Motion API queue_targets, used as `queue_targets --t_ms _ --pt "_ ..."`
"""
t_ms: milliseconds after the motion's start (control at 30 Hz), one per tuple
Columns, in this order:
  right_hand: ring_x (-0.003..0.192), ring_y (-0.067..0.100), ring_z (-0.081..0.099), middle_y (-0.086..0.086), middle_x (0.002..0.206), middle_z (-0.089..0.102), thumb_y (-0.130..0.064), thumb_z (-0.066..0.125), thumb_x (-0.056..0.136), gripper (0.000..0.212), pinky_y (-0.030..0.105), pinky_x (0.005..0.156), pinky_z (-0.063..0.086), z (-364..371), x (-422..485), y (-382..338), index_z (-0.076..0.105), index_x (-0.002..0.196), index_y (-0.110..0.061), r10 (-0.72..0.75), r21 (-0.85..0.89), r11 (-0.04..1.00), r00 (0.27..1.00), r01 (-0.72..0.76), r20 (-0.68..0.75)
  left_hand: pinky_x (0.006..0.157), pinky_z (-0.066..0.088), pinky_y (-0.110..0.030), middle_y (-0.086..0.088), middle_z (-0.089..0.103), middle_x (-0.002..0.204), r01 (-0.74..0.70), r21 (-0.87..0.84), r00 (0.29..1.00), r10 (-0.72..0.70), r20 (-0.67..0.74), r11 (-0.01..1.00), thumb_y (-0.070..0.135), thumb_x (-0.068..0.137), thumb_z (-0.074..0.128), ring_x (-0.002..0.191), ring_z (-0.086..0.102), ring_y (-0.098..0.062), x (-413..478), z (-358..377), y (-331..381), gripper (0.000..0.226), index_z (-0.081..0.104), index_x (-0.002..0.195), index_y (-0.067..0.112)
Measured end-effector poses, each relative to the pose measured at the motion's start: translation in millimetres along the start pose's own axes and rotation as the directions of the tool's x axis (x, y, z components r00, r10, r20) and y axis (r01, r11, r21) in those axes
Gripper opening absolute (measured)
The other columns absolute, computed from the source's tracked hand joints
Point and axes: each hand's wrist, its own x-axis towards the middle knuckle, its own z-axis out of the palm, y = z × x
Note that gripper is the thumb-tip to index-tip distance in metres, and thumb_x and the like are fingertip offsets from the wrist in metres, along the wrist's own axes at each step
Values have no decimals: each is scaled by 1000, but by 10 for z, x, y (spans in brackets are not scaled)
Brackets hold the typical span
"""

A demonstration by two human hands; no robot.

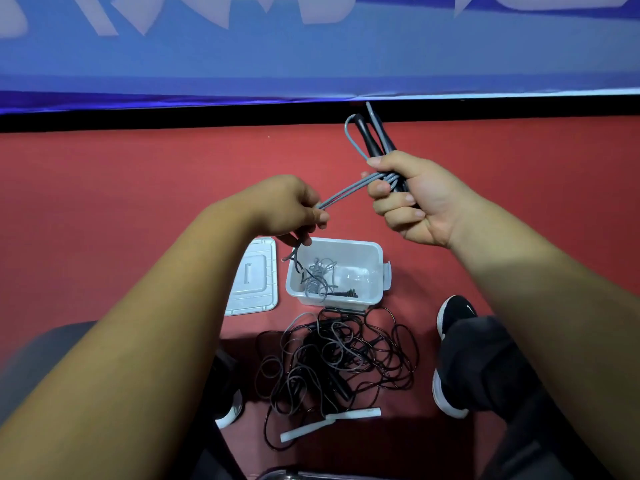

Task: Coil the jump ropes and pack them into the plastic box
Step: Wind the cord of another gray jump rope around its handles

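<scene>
While R grip (408, 197) curls round grey rope bundle (346, 190) | L grip (294, 209) pinches its strands | box (379, 268) below

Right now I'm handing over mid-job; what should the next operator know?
Right hand: grips the grey jump rope folded with its black handles.
Left hand: pinches the rope's loose strands, taut between the hands.
Plastic box: open, lid lying beside it.
Done: one bundled rope lies in the box.
Left: finish this coil, pack it, then coil the tangled pile of ropes in front of the box.
</scene>
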Motion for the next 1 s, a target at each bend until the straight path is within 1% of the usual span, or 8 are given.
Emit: queue_targets --t_ms 200,267,333,433,500,600,800,1000 --pt "32 2 29 -5 54 42 -30 70 90 28 10 28 15 1 -71 115 57 77 -10 316 -171 946 907 -277 279 67 65 -32 -23 76 97 -64 -43 988 57 -141 997 13 103 64 69 76 -13 36 36 -2 14 73 103 3" --pt "35 0 31 -3 58 45 -26 86 78 41 11 27 22 -25 -41 230 62 104 -5 417 -230 908 801 -349 430 77 66 -43 -18 77 97 -136 -125 984 119 -132 983 7 98 64 79 77 -20 2 11 -7 11 75 101 6" --pt "40 2 30 -2 61 51 -25 70 92 41 12 29 24 -35 -5 302 66 126 -4 512 -300 859 659 -416 551 88 63 -51 -16 77 102 -252 -121 967 248 -53 960 5 90 62 91 76 -26 -37 -16 -11 19 75 104 7" --pt "37 1 42 -3 53 46 -29 47 104 40 12 31 30 -12 1 349 74 84 -6 658 -459 747 440 -481 611 101 57 -46 -25 71 122 -251 -306 947 298 117 918 9 88 66 110 70 -33 -82 25 -2 39 68 125 -1" --pt "32 0 42 -4 48 40 -26 53 102 41 11 29 28 6 -25 372 61 67 -7 714 -523 700 477 -486 512 100 57 -41 -27 70 124 -202 -417 939 296 174 886 9 92 70 110 70 -32 -66 48 45 34 68 125 0" --pt "34 -2 34 -2 57 46 -17 47 105 24 14 29 14 65 -79 411 61 89 -7 690 -572 704 594 -420 413 93 59 -32 -21 76 112 -215 -414 947 293 134 884 4 95 68 102 73 -24 -64 28 117 19 75 112 4" --pt "37 1 29 8 84 60 -11 50 104 14 14 30 14 42 11 555 52 92 -3 632 -547 709 745 -445 213 90 56 -23 -7 80 93 -309 -185 950 313 -11 933 0 84 81 89 72 -12 -105 -33 257 20 83 97 15" --pt "41 2 25 1 77 53 -15 55 103 13 13 30 18 -111 237 588 46 94 -13 509 -391 799 860 -456 38 76 53 -23 -4 72 94 -343 9 930 341 -135 939 2 83 81 78 67 -12 -110 -78 274 26 84 93 25"
